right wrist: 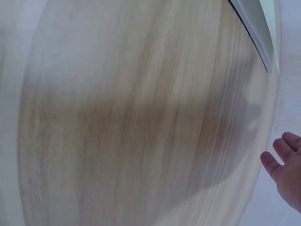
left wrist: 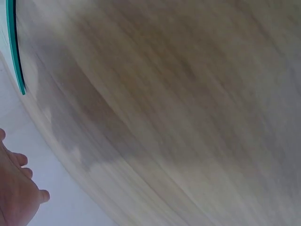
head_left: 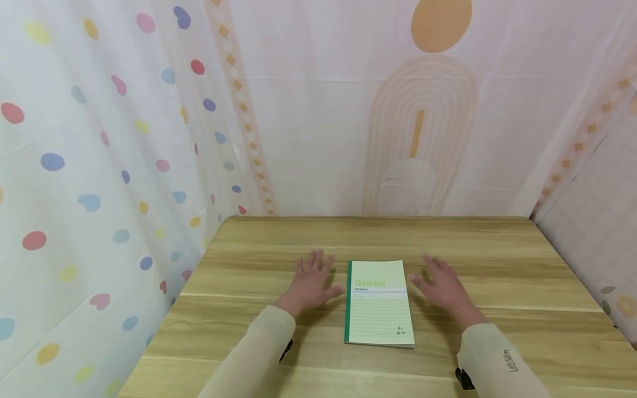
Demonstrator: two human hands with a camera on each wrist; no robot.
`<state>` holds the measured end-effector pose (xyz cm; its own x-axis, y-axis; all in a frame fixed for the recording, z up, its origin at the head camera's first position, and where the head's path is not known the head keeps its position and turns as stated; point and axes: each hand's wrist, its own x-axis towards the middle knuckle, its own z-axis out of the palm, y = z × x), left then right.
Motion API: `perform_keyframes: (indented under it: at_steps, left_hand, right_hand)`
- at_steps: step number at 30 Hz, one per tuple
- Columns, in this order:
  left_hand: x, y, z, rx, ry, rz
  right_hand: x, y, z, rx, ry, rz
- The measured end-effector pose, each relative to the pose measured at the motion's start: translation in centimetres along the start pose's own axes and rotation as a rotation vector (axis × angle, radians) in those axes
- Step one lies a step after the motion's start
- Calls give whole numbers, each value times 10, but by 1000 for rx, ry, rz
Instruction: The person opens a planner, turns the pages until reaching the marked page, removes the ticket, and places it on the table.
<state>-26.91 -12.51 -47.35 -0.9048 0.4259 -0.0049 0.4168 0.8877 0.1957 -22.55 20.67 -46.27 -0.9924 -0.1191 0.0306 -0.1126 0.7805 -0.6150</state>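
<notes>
A pale green notebook [head_left: 380, 309] with a dark green spine lies closed on the wooden table, its cover printed "Gambit". To its left is my left hand [head_left: 311, 284], fingers spread and thumb pointing at the spine. My right hand [head_left: 442, 284] is on the other side, thumb and fingers extended toward the notebook's right edge. Neither hand holds anything. In the left wrist view the green spine [left wrist: 15, 52] shows at the upper left, with part of the left hand [left wrist: 18, 188] below. The right wrist view catches the notebook's page edge [right wrist: 254, 33] and the right hand's fingers [right wrist: 284, 157].
The wooden table [head_left: 239, 243] reaches back to a curtain [head_left: 318, 110] with arch and diamond prints. On the left hangs a white curtain [head_left: 99, 232] with coloured dots and hearts. Another patterned curtain [head_left: 607, 210] borders the table's right side.
</notes>
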Motion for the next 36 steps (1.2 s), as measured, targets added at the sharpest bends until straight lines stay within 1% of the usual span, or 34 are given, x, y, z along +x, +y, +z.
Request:
perform_keyframes:
  at_steps: [4,8,11,15,21,26,30,36]
  left_hand:
    - [-1,1,2,-20,-31,24]
    - [-2,1,6,-19,-64,58]
    - [-4,1,9,-29,-87,81]
    - [-6,2,12,-41,-107,96]
    - [-5,6,14,-47,-127,114]
    - [-7,9,15,-57,-156,108]
    - [-8,9,17,-42,-172,96]
    - [-10,8,18,-36,-173,111]
  right_hand:
    - [0,-2,4,40,-13,-3]
    - [0,-3,8,74,-23,0]
    - [-2,-4,12,84,-24,2]
    - [-4,-4,15,88,-22,-2]
    - [-10,-4,18,93,-45,14]
    - [-13,-4,22,116,-67,26]
    - [-13,-4,27,117,-62,22]
    - [-12,-6,32,112,-42,4]
